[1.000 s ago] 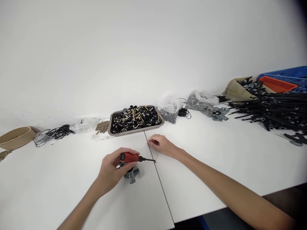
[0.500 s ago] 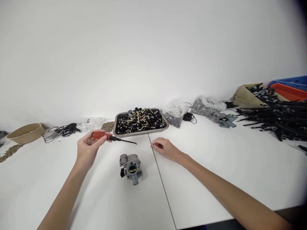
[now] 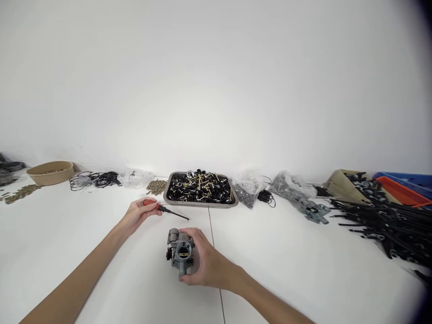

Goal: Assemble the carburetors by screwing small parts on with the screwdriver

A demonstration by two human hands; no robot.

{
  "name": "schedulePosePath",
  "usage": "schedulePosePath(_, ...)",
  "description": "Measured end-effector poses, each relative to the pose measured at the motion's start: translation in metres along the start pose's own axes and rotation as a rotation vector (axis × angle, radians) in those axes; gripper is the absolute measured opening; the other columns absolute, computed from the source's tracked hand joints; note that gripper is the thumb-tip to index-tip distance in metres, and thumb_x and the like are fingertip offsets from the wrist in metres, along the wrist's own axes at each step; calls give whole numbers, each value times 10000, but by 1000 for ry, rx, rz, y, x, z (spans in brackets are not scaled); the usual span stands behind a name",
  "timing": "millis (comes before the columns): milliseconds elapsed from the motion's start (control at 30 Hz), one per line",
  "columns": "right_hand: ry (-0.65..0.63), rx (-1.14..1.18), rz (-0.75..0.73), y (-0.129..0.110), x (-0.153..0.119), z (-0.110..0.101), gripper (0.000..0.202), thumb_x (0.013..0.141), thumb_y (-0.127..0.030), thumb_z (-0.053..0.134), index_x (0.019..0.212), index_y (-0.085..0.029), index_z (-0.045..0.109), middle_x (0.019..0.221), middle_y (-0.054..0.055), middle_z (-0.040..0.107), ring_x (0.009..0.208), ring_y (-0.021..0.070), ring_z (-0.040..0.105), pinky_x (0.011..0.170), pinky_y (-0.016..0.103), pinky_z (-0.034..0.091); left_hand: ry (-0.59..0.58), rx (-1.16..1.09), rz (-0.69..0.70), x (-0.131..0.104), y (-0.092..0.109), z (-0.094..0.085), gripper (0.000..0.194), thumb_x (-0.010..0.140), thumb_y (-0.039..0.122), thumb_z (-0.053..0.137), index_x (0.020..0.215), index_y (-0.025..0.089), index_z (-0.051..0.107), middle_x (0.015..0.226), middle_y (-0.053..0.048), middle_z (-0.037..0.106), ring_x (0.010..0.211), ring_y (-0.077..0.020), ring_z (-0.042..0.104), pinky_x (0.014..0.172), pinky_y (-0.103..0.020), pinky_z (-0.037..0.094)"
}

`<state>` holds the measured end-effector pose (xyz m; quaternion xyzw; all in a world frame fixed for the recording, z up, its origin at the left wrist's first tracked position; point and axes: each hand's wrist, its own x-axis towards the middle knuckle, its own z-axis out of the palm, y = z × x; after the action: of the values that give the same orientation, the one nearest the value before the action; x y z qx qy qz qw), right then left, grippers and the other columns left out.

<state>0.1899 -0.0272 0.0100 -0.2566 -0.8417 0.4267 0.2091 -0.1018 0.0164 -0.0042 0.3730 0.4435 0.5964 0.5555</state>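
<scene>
My left hand [image 3: 140,212] is closed round the red handle of a screwdriver [image 3: 165,209], whose dark shaft points right and slightly down, with its tip apart from everything else. A grey metal carburetor [image 3: 182,252] stands on the white table, its round bore facing me and a black part on its left side. My right hand [image 3: 205,263] grips the carburetor from the right, fingers over the top and thumb at the lower front.
Behind stands a metal tray [image 3: 199,204] heaped with black and brass parts. Left are brass fittings [image 3: 156,186], black rings [image 3: 106,179] and a beige bowl [image 3: 50,177]. Right lie bagged screws [image 3: 249,191], another carburetor body [image 3: 315,211] and black cables [image 3: 388,225].
My right hand has come down and toward me from the table seam and taken hold of the carburetor. The screwdriver stays in my left hand. The camera view has tilted upward.
</scene>
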Motion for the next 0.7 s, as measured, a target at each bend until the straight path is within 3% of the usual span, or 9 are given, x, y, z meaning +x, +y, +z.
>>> schedulePosePath(133,17,0,40,-3,-10,-5,936,596,-232,846,1386,-264,347,1350,81,422,1264,263,433,1086,386,382,-112,118,-34,3,-9,-1,346,647,240,851,889,105,643,947,-131,729,773,-213,712,835,-360,565)
schedulePosePath(300,-55,-41,167,-15,-29,-15,944,614,-298,843,1412,-262,341,1390,90,389,1261,291,436,1049,409,410,-190,329,-2,7,-14,-5,389,593,242,867,896,117,658,1015,-133,729,838,-209,695,840,-358,544)
schedulePosePath(400,-214,-132,269,-25,-25,-41,1024,604,-408,851,1468,-304,310,1482,86,329,1300,340,402,1012,464,440,-216,422,8,8,-17,-4,377,587,236,856,894,129,664,995,-121,735,941,-234,683,898,-374,514)
schedulePosePath(467,-240,-162,317,-31,-11,-68,844,704,-498,778,1435,-336,389,1486,60,371,1289,328,428,1000,473,447,-235,467,13,7,-17,-2,355,595,238,843,886,137,666,982,-115,737,955,-242,679,906,-381,504)
schedulePosePath(567,-49,-223,169,-37,18,-116,443,880,-504,595,1259,-273,582,1334,55,546,1229,256,497,1050,434,401,-262,554,31,5,-16,1,317,622,240,817,893,142,684,990,-111,732,943,-239,673,875,-370,503)
schedulePosePath(700,219,-300,98,-32,53,-165,320,896,-421,579,1149,-232,626,1169,76,643,1061,220,596,955,402,461,-276,604,30,3,-14,3,292,632,233,801,887,145,689,983,-104,730,921,-228,670,860,-357,501)
